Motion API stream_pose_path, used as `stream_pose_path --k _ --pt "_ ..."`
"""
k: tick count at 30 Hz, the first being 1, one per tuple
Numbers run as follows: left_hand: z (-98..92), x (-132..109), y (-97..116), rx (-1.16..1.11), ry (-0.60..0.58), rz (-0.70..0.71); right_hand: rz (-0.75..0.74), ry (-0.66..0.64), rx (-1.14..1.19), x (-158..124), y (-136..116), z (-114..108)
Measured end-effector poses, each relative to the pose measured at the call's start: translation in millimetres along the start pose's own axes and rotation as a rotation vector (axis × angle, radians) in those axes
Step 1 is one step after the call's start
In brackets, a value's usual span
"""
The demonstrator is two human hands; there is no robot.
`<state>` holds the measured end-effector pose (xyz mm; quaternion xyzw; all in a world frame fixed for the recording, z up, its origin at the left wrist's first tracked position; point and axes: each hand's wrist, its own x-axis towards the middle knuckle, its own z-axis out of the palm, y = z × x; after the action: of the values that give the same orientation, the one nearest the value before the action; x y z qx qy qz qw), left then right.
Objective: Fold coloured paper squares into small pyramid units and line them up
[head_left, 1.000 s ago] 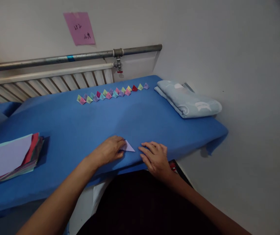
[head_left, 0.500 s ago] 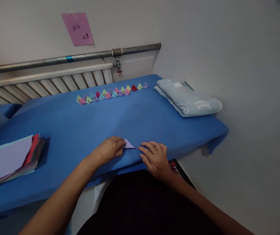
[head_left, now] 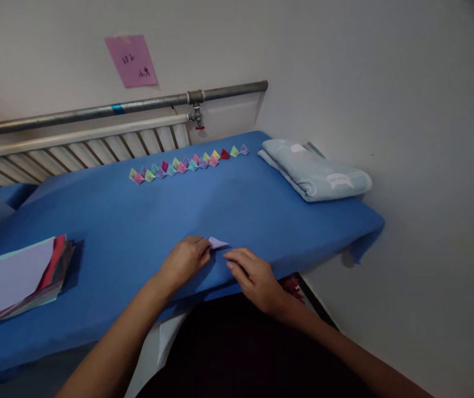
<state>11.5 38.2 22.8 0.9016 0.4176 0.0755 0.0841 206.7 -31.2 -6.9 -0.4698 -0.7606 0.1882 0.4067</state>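
Note:
My left hand (head_left: 187, 258) pinches the left end of a small folded piece of lilac paper (head_left: 218, 243), just above the near part of the blue sheet (head_left: 145, 221). Its pointed right end sticks out past my fingertips. Close beside that point, to the lower right, is my right hand (head_left: 255, 276); its fingers are stretched and loosely bent, with nothing visible in them. Further back lie several folded paper pieces (head_left: 193, 165) in many colours, in a long zigzag row. A stack of coloured paper (head_left: 16, 279), lilac on top and red below, rests at the left.
A folded light-blue blanket (head_left: 315, 171) lies at the back right against the wall. Behind the sheet run a white radiator (head_left: 95, 146) and a metal pipe (head_left: 149, 103) with a red-handled valve (head_left: 199, 127). A pink note (head_left: 132, 62) hangs on the wall.
The lilac paper has tilted in my left hand and looks narrower. My right hand has moved left and its fingers have drawn closer together. The view has shifted slightly.

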Motion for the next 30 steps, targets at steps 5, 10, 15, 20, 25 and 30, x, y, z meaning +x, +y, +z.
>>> stream_pose_path --k 5,10,15,20,25,30 --pt "0.7 2.2 1.7 -0.031 0.005 -0.042 0.020 -0.092 -0.098 19.4 -1.7 11.3" --pt "2.6 5.4 1.4 -0.056 -0.005 -0.057 0.005 -0.092 -0.189 22.6 3.4 17.0" --pt "0.4 6.4 5.0 -0.062 -0.014 -0.084 -0.014 -0.094 -0.245 21.6 4.6 17.3" --pt "-2.9 6.9 7.0 -0.063 -0.020 -0.105 -0.025 -0.087 -0.232 21.9 5.6 17.7" --pt "-2.9 7.2 6.9 -0.059 -0.021 -0.107 -0.019 -0.089 -0.225 22.4 6.6 17.9" --pt "-2.2 8.2 6.9 -0.057 -0.024 -0.115 -0.015 -0.109 -0.207 23.4 7.2 17.0"
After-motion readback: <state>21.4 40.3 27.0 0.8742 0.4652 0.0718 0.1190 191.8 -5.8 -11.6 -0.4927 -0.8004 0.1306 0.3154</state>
